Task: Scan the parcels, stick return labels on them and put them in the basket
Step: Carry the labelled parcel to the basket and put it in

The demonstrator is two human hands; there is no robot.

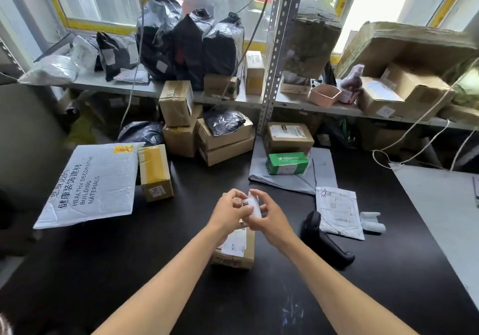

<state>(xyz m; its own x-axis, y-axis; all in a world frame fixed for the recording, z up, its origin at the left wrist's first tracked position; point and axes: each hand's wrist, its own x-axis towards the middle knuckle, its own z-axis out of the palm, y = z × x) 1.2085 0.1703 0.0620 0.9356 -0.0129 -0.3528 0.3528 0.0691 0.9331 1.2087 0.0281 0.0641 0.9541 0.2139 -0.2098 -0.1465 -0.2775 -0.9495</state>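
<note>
Both hands meet above the middle of the black table (155, 277). My left hand (229, 211) and my right hand (269, 215) together hold a small roll of white labels (252, 206) with black print, fingers curled round it. Right under the hands lies a small cardboard parcel (237, 250) with a white shipping label on top, partly hidden by my left wrist. A black handheld scanner (325, 241) lies on the table just right of my right wrist. No basket is in view.
A white padded mailer (93, 181) and a yellow-taped box (155, 172) lie at left. Stacked cartons (223, 140), a green box (287, 163) on a grey bag, and a white mailer (339, 212) sit behind and right. Shelves hold black bags and boxes.
</note>
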